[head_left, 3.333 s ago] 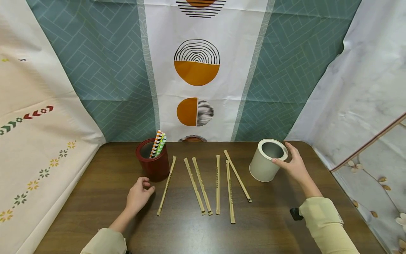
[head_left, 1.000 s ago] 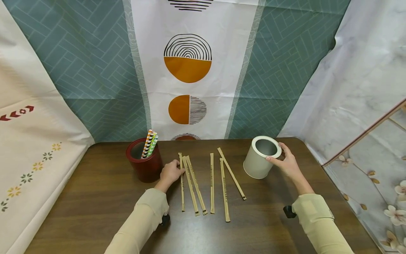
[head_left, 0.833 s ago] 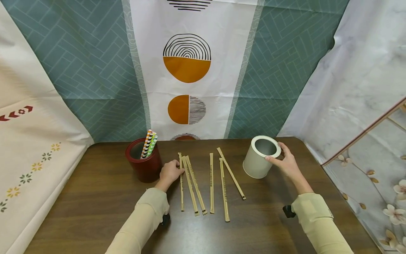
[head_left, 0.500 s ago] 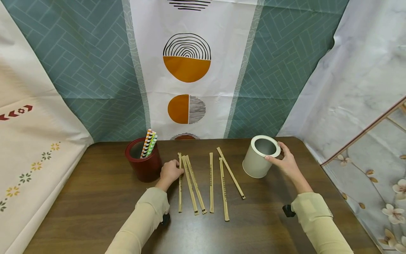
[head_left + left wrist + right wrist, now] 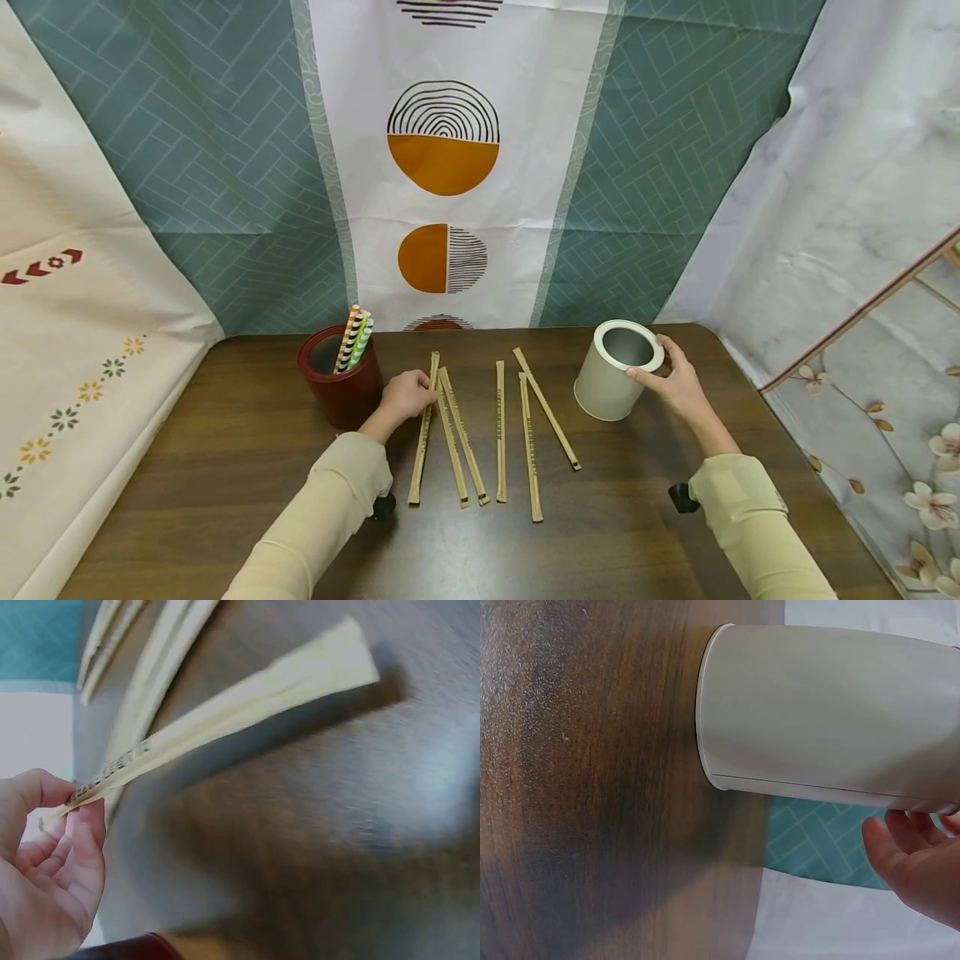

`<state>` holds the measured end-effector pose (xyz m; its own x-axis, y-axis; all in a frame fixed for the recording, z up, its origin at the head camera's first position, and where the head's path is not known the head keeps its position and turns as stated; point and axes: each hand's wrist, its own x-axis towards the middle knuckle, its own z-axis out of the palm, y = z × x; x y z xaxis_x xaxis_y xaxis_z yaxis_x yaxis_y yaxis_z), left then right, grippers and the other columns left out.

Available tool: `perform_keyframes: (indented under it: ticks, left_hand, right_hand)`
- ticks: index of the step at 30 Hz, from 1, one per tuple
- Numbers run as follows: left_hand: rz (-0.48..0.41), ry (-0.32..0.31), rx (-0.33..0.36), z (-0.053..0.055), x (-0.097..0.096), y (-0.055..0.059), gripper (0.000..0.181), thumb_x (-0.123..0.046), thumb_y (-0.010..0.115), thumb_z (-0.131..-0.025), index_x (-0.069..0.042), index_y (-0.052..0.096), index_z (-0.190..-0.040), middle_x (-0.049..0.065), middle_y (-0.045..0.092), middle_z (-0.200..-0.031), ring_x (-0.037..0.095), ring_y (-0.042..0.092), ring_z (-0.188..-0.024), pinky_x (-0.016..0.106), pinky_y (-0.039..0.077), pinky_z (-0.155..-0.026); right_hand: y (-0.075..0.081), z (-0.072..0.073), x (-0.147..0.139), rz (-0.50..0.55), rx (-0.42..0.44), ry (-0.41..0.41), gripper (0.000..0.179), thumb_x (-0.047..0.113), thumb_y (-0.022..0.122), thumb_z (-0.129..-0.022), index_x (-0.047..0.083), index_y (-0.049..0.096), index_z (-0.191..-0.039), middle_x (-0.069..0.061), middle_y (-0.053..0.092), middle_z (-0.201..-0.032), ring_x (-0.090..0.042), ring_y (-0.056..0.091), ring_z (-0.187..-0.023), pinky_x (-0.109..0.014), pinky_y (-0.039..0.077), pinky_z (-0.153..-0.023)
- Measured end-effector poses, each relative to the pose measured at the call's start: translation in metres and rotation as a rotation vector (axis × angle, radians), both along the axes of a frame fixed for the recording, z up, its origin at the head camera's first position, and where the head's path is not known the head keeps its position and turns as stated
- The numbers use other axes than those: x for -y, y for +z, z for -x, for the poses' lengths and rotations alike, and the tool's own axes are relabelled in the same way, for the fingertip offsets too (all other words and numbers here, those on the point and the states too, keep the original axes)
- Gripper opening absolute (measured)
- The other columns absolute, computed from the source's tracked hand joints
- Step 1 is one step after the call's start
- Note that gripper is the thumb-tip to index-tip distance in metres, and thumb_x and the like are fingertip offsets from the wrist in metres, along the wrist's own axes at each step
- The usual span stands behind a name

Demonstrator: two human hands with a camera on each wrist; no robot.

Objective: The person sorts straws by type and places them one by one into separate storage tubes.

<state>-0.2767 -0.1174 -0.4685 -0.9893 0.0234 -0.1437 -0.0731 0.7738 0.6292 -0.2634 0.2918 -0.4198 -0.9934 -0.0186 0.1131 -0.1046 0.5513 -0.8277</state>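
Note:
My left hand (image 5: 406,395) pinches a paper-wrapped straw (image 5: 421,454) near its far end. In the left wrist view, thumb and fingertips close on the straw (image 5: 217,712), and its wide end stands above the table over its own shadow. My right hand (image 5: 678,385) holds the rim of a white can (image 5: 609,383), thumb at the front and fingers on the right side. The can (image 5: 825,712) stands upright on the table. Left of my left hand, a dark red can (image 5: 348,396) contains several striped paper straws (image 5: 356,340).
More wrapped straws lie in the middle, among them one (image 5: 500,433) set nearly straight and another (image 5: 547,408) slanting towards the white can. The brown wooden table (image 5: 225,467) ends at a patterned cloth (image 5: 442,167) behind, with further cloths at both sides.
My left hand went from beside the red can to the leftmost wrapped straw and pinched it. Just now that straw rose and its near end swung left. My right hand stayed on the white can.

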Motion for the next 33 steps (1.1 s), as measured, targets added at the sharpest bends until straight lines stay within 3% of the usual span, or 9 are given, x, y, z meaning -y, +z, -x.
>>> perform_keyframes:
  ticks: [6,16,26,33]
  left_hand:
    - [-0.199,-0.036,0.072,0.002,-0.007,0.023,0.014,-0.011,0.056,-0.079,-0.004,0.051,-0.090,0.003,0.051,-0.064,0.011,0.049,-0.048,0.022,0.041,-0.046]
    - [-0.319,-0.093,0.080,0.007,-0.024,0.056,0.017,-0.014,0.051,-0.084,-0.006,0.048,-0.099,0.004,0.049,-0.076,0.016,0.052,-0.057,0.024,0.042,-0.048]
    - [-0.369,-0.136,0.017,0.010,-0.046,0.085,0.018,-0.018,0.050,-0.085,-0.007,0.047,-0.100,0.005,0.053,-0.077,0.015,0.050,-0.060,0.023,0.041,-0.052]
    - [-0.489,-0.092,-0.051,0.013,-0.067,0.100,0.012,-0.018,0.053,-0.084,-0.008,0.049,-0.090,0.007,0.063,-0.075,0.011,0.057,-0.061,0.022,0.045,-0.054]
  right_hand:
    - [0.003,-0.001,0.000,-0.003,0.019,-0.001,0.082,0.020,0.064,-0.080,-0.003,0.012,-0.139,-0.026,0.025,-0.139,-0.033,0.037,-0.113,-0.008,0.034,-0.069]
    - [0.004,-0.003,0.000,-0.001,0.031,-0.005,0.083,0.019,0.064,-0.079,-0.004,0.011,-0.139,-0.026,0.025,-0.139,-0.033,0.036,-0.115,-0.013,0.033,-0.074]
    - [0.005,-0.005,0.002,0.009,0.009,0.002,0.082,0.019,0.063,-0.080,-0.004,0.012,-0.139,-0.026,0.028,-0.136,-0.034,0.038,-0.112,-0.007,0.034,-0.069]
    - [0.005,-0.005,0.002,0.012,0.007,0.001,0.081,0.019,0.064,-0.079,-0.003,0.013,-0.139,-0.025,0.027,-0.137,-0.034,0.038,-0.114,-0.007,0.034,-0.070]
